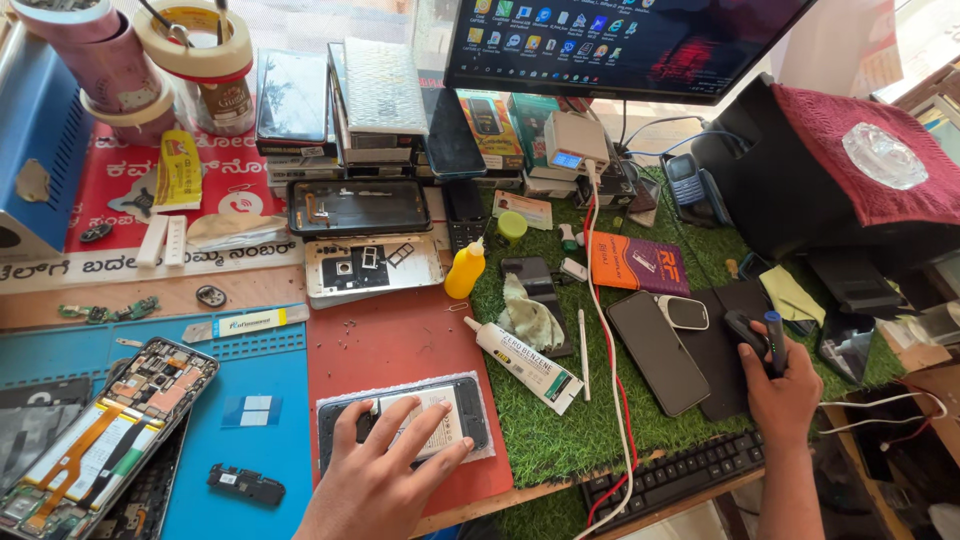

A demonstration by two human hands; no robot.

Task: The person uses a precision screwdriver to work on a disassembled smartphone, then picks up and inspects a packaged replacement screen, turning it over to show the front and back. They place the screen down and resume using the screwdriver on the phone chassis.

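Observation:
My left hand (385,475) lies flat, fingers spread, on an opened phone frame with a white battery (425,415), pressing it onto the red mat (385,345). My right hand (782,385) is at the right, closed around a dark pen-shaped screwdriver (773,335) held upright, and it also rests on a black computer mouse (745,330). A second opened phone (110,430) with its boards and flex cables exposed lies at the left on the blue mat (250,455).
A white glue tube (522,365), yellow squeeze bottle (465,268), cloth (528,318) and dark phone (657,352) lie on green turf. Phone backs, boxes and tape rolls (190,45) crowd the rear. A monitor (620,40) stands behind; a keyboard (670,475) sits at the front edge.

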